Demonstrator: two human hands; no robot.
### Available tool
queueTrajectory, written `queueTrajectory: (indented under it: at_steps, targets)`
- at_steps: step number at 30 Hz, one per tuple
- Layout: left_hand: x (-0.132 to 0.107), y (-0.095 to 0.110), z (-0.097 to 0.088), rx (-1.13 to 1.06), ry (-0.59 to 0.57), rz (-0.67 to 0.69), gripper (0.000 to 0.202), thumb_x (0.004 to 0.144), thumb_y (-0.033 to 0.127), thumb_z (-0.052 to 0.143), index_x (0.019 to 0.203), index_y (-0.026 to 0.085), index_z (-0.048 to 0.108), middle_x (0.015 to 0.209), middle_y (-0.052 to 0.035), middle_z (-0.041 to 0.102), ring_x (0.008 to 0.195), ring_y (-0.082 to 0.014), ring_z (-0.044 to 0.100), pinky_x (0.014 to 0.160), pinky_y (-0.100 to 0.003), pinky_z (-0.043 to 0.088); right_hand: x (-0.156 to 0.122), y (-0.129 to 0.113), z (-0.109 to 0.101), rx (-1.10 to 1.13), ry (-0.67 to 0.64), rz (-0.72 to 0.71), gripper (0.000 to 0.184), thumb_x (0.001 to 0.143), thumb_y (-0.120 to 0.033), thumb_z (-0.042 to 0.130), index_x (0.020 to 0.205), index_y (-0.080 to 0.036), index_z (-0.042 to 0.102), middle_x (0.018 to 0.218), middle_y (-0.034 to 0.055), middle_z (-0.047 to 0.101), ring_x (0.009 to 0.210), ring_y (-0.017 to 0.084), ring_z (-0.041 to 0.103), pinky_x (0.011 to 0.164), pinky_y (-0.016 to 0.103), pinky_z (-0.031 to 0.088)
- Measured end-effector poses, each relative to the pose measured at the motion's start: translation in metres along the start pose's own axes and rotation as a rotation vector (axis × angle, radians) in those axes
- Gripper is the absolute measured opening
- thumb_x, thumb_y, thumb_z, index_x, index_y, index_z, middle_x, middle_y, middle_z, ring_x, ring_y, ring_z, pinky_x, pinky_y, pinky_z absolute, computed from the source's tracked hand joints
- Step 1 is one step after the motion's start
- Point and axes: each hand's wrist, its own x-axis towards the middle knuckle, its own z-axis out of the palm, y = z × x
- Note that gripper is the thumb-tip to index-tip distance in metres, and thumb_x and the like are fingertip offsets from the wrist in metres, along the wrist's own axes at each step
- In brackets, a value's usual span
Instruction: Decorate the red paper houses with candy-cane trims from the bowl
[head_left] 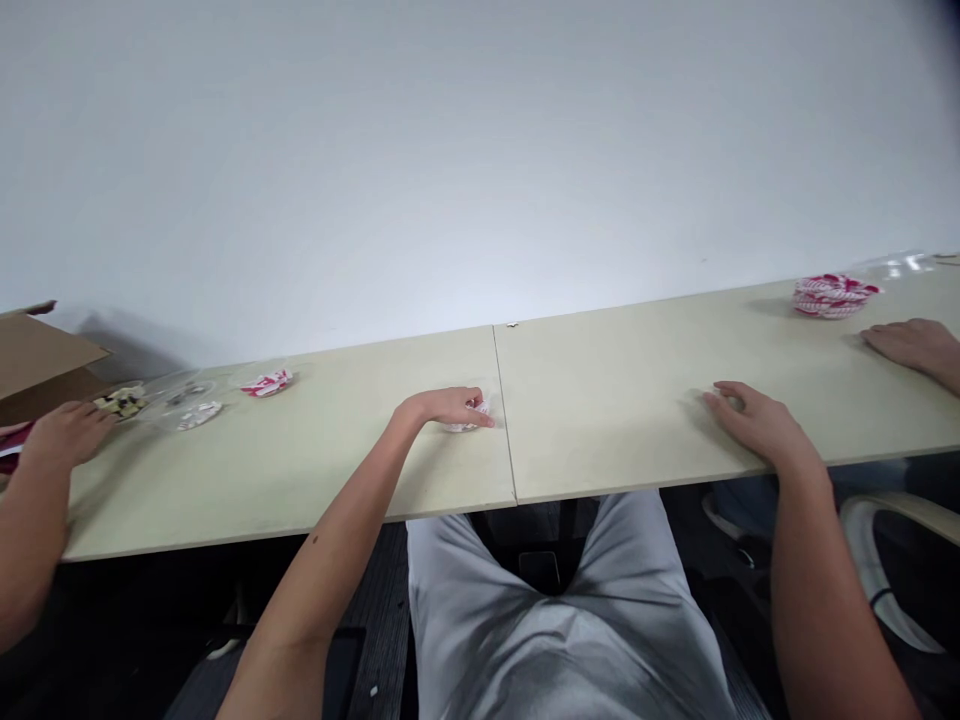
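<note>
My left hand (pixel 448 407) is curled over a small crumpled white wrapper (pixel 471 417) near the seam of a pale beige table (pixel 600 400), hiding most of it. My right hand (pixel 759 425) rests on the tabletop with its fingers curled, and nothing shows in it. A red-and-white wrapper (pixel 834 296) lies at the far right, beyond a co-worker's hand (pixel 916 345). Another crumpled red-and-white wrapper (pixel 266 382) sits far to my left, next to a clear plastic tray (pixel 184 400).
Another person's hand (pixel 67 435) reaches in at the left beside a brown cardboard box (pixel 37 355) and some dark-and-cream pieces (pixel 121 403). A white wall (pixel 480 150) backs the table. A curved chair (pixel 881 530) stands below right.
</note>
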Motion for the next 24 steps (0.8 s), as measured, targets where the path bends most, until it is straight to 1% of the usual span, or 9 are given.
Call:
queueTrajectory:
  at_steps: [3, 6, 10, 13, 17, 21, 24]
  targets:
    - [0.0006, 0.0001, 0.0017, 0.005, 0.012, 0.017, 0.051, 0.08, 0.07, 0.052, 0.09, 0.021, 0.056, 0.098, -0.006, 0.065, 0.083, -0.0216, 0.055, 0.067, -0.029, 0.034, 0.0003, -0.0009, -0.0009, 0.0, -0.004, 0.012, 0.065, 0.092, -0.064, 0.042, 0.136, -0.019, 0.059, 0.136, 0.0157, 0.066, 0.123, 0.036, 0.063, 0.103, 0.045, 0.048]
    - [0.0, 0.0013, 0.002, -0.01, 0.029, 0.024, 0.047, 0.081, 0.068, 0.053, 0.082, 0.021, 0.053, 0.093, -0.0051, 0.063, 0.08, -0.0205, 0.053, 0.066, -0.029, 0.032, 0.0002, -0.0018, -0.0013, -0.001, -0.012, 0.02, 0.065, 0.092, -0.065, 0.042, 0.136, -0.019, 0.059, 0.136, 0.0161, 0.066, 0.123, 0.036, 0.063, 0.103, 0.045, 0.048]
    - [-0.0027, 0.0036, 0.0011, -0.054, 0.037, 0.027, 0.057, 0.08, 0.078, 0.05, 0.076, 0.021, 0.051, 0.085, -0.0044, 0.061, 0.075, -0.0199, 0.052, 0.064, -0.029, 0.032, -0.0002, -0.0015, -0.0009, 0.0, -0.013, 0.022, 0.066, 0.092, -0.065, 0.042, 0.136, -0.019, 0.059, 0.137, 0.0161, 0.066, 0.124, 0.036, 0.062, 0.103, 0.044, 0.048]
    - [-0.0045, 0.0034, 0.002, -0.089, 0.082, 0.029, 0.063, 0.081, 0.082, 0.045, 0.075, 0.021, 0.055, 0.082, -0.0047, 0.061, 0.071, -0.0197, 0.052, 0.063, -0.029, 0.033, -0.001, -0.0017, -0.0011, 0.01, -0.016, 0.025, 0.066, 0.092, -0.065, 0.042, 0.136, -0.02, 0.059, 0.136, 0.016, 0.066, 0.125, 0.035, 0.062, 0.104, 0.044, 0.047]
    - [-0.0055, 0.002, 0.0046, -0.133, 0.13, 0.052, 0.068, 0.083, 0.084, 0.038, 0.075, 0.02, 0.06, 0.079, -0.0052, 0.064, 0.072, -0.0205, 0.055, 0.065, -0.03, 0.035, -0.0019, -0.0024, -0.0021, 0.014, -0.014, 0.026, 0.065, 0.092, -0.065, 0.042, 0.137, -0.02, 0.058, 0.136, 0.0158, 0.066, 0.123, 0.035, 0.063, 0.104, 0.044, 0.047]
    - [-0.0036, 0.0016, 0.0047, -0.196, 0.147, -0.007, 0.072, 0.083, 0.085, 0.035, 0.082, 0.021, 0.066, 0.086, -0.0067, 0.07, 0.08, -0.0223, 0.059, 0.07, -0.029, 0.04, -0.001, -0.0017, -0.0022, 0.001, -0.014, 0.016, 0.065, 0.092, -0.064, 0.042, 0.136, -0.019, 0.059, 0.136, 0.0166, 0.066, 0.123, 0.036, 0.062, 0.104, 0.044, 0.047]
    - [-0.0005, -0.0005, 0.0046, -0.213, 0.143, -0.038, 0.07, 0.083, 0.084, 0.035, 0.071, 0.02, 0.061, 0.074, -0.0067, 0.066, 0.069, -0.021, 0.056, 0.064, -0.03, 0.038, -0.0011, -0.0021, -0.0025, 0.005, -0.014, 0.013, 0.065, 0.092, -0.064, 0.042, 0.135, -0.018, 0.06, 0.136, 0.0168, 0.066, 0.124, 0.036, 0.062, 0.104, 0.045, 0.047]
